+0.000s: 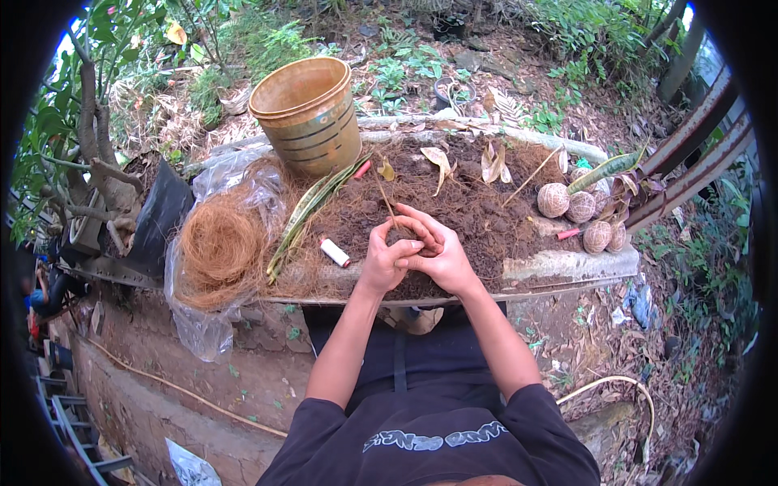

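Clump (398,235): dark brown, rough-looking, small; mostly hidden by fingers, full shape unclear.
Place: between both hands, above the dark crumbly soil (478,215).
Left hand (387,261): curled closely round the clump's left side.
Right hand (444,255): cupped round its right side, fingers bent over, thumbs meeting.
Thin stalk (384,193): brown, just beyond the fingers; whether it touches the clump, I cannot tell.

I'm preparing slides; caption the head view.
Bare left hand and right hand cup together over dark soil, between tangled brown fibre and patterned tan balls.
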Demonstrator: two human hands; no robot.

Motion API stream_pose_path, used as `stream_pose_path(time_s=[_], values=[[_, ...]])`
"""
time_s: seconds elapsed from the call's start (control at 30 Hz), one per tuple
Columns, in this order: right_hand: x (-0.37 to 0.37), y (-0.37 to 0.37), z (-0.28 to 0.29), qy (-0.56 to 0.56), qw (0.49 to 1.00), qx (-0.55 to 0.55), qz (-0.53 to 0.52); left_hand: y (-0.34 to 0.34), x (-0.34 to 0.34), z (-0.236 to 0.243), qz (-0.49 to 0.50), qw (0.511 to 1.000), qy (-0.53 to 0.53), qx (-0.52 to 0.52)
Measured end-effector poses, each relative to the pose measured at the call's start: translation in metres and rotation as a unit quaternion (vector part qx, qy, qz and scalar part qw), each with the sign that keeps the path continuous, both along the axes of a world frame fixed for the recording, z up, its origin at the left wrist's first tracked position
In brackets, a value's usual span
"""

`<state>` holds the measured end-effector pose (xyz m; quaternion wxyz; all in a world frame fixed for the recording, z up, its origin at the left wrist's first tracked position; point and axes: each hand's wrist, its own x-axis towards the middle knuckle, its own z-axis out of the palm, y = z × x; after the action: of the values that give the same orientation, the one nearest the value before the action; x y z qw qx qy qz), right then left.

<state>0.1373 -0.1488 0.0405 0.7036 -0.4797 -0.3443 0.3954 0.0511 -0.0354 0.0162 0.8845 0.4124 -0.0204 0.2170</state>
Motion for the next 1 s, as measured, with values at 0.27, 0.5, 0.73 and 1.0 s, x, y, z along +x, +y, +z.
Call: stream_pose_path(time_s=[0.27,0.5,0.73,1.0], values=[[-0.002,0.003,0.002,0.022,0.999,-0.022,-0.027,0.005,0.002,0.004,-0.008,0.998,0.051,-0.027],[-0.003,0.004,-0.010,-0.109,0.991,-0.026,-0.074,0.004,0.008,0.010,0.009,0.997,0.045,-0.055],[-0.005,0.001,-0.009,-0.094,0.991,-0.047,-0.078,0.002,0.006,0.011,0.009,0.997,0.070,-0.026],[-0.001,-0.003,0.002,-0.384,0.890,-0.050,-0.239,0.007,-0.002,0.023,0.028,0.991,0.097,-0.083]])
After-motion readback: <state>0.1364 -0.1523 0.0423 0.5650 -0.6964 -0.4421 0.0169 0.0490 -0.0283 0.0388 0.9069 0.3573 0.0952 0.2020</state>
